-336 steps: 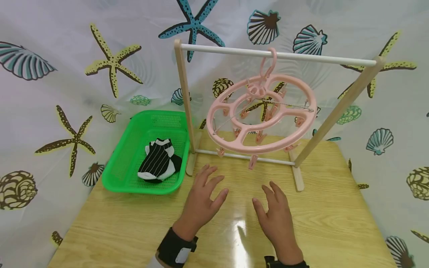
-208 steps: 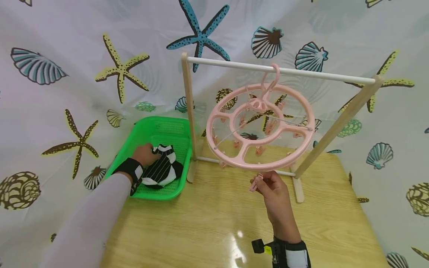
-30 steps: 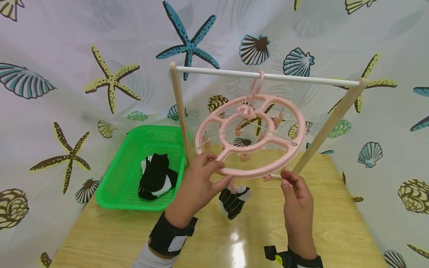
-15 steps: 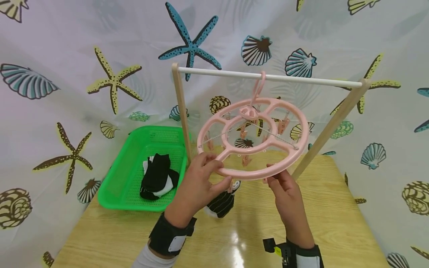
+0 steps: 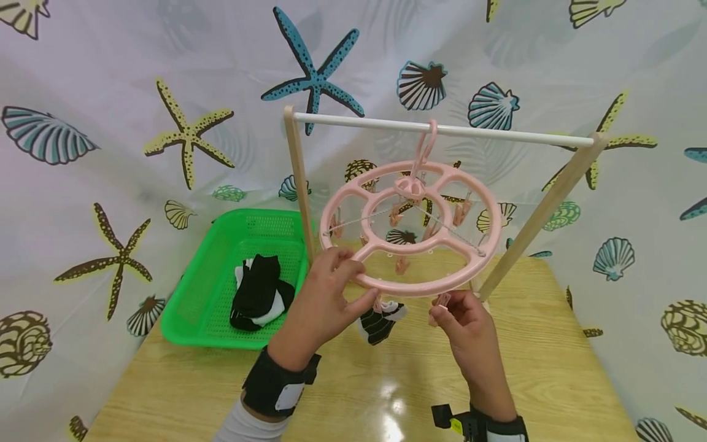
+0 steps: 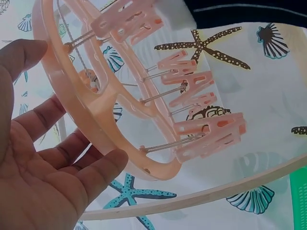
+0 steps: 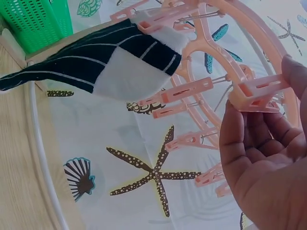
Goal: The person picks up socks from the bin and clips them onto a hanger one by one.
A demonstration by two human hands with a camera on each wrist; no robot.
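A pink round clip hanger [image 5: 428,287] hangs by its hook from the rack's white bar. My left hand [image 5: 323,298] holds its front rim at the left, fingers over the top and thumb below. A black-and-white striped sock [image 5: 377,327] dangles from a clip close to that thumb; the right wrist view shows the sock [image 7: 129,62] spread wider. Under the rim's front right, my right hand [image 5: 469,328] pinches a pink clothespin [image 7: 261,91] between thumb and fingers. The clothespin's jaws have no cloth between them. Several other clips [image 7: 187,91] hang from the ring.
To the left, a green basket [image 5: 182,319] contains a pile of black and white socks [image 5: 258,288]. The rack's wooden posts [image 5: 547,209] rise on both sides of the hanger. Behind stands a sea-patterned cloth [image 5: 221,55]; the wooden table [image 5: 552,368] lies below.
Earlier the striped sock lay in the basket; now it hangs from a clip. Lately my right hand moved left along the rim and took a clothespin. The hanger turned slightly and the sock swung.
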